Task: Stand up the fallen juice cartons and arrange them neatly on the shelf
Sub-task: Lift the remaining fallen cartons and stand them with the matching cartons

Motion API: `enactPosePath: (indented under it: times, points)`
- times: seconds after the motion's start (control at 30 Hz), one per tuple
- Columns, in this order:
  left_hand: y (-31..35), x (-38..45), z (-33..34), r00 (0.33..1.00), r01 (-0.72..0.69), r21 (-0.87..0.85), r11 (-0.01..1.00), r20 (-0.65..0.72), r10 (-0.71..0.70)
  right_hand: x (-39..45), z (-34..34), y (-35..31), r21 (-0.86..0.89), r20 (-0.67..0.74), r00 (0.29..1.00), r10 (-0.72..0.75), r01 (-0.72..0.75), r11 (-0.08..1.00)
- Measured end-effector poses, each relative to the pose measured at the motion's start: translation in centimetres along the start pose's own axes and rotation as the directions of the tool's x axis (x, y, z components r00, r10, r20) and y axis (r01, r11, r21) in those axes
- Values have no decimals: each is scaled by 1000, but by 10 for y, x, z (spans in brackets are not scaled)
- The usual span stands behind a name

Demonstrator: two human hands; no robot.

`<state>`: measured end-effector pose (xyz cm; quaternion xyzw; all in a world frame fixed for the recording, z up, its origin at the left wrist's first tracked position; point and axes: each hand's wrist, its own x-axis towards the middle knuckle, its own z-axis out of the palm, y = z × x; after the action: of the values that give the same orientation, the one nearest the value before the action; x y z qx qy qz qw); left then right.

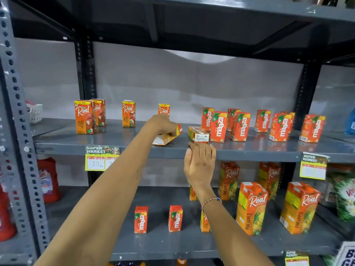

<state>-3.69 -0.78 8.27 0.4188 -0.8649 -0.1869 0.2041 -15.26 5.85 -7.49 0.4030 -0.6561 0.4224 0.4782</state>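
Observation:
On the grey middle shelf (pixel 115 144), my left hand (pixel 163 124) grips a fallen orange Real carton (pixel 166 138), which is tilted with one end lifted. A second fallen carton (pixel 198 134) lies flat just to its right. My right hand (pixel 199 162) rests at the shelf's front edge right below that carton, fingers together, holding nothing. Several upright Real cartons (pixel 84 117) stand at the left and back. Several upright Maaza cartons (pixel 219 126) stand to the right.
The lower shelf holds small Maaza cartons (pixel 141 219) and tall Real pineapple cartons (pixel 251 208). Red bottles (pixel 49 179) stand at the lower left beyond the perforated post (pixel 17 112). Price tags (pixel 101 158) hang on the shelf edge. A white basket (pixel 35 112) sits far left.

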Motion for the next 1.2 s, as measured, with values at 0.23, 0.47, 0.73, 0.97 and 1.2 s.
enactPosePath:
  times: [0.23, 0.47, 0.73, 0.97, 1.2]
  points:
    - [-13, -31, -9, 907, 74, -992, -98, 26, 419, -2, 2, 1, -28, -7, 1000, -7, 7, 1000]
    - [3, -60, -5, 787, 70, -971, -230, -88, 611, -2, 3, 1, -13, -21, 999, -27, 27, 1000]
    - [5, -70, 9, 631, 107, -968, -226, -110, 768, 0, -1, -1, -11, -7, 1000, -23, 23, 1000]
    - [1, -61, 5, 674, 85, -969, -231, -115, 729, 0, -5, -3, -24, 45, 999, -1, 2, 1000]
    - [-31, -27, 2, 963, -111, -993, 36, -98, 251, 2, -6, -1, 10, 64, 998, 0, 0, 1000]
